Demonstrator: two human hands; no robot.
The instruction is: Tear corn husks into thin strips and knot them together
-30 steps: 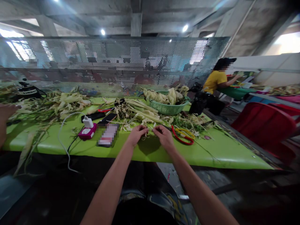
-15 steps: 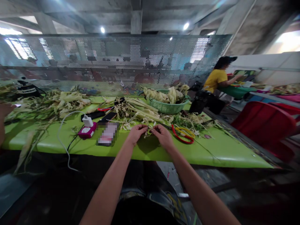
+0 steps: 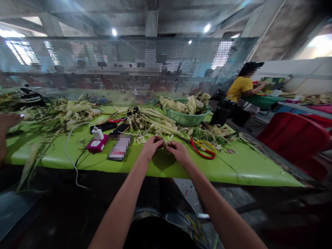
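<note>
My left hand [image 3: 150, 148] and my right hand [image 3: 179, 150] meet over the near part of the green table, thumbs and fingertips pinched. Between them is a small pale plant piece [image 3: 166, 142], partly covered by the fingers. A heap of pale leafy stalks [image 3: 153, 121] lies just beyond my hands. To the right of my right hand rest red-handled scissors [image 3: 204, 154], with a yellow-handled tool [image 3: 209, 144] against them. On the left of my left hand lies a phone [image 3: 120, 147] with its screen lit.
A green basket [image 3: 185, 118] of dry leaves stands behind the stalks. A purple power socket [image 3: 97, 144] with a white charger and cable sits left. More leaves [image 3: 75, 110] spread farther left, near another person's hand [image 3: 10, 121]. Red chairs [image 3: 293, 138] and a person in yellow [image 3: 240, 88] are at right.
My fingers have shifted slightly around the plant piece, and my hands stay in nearly the same place. The other person's hand at the left edge reaches a little farther in.
</note>
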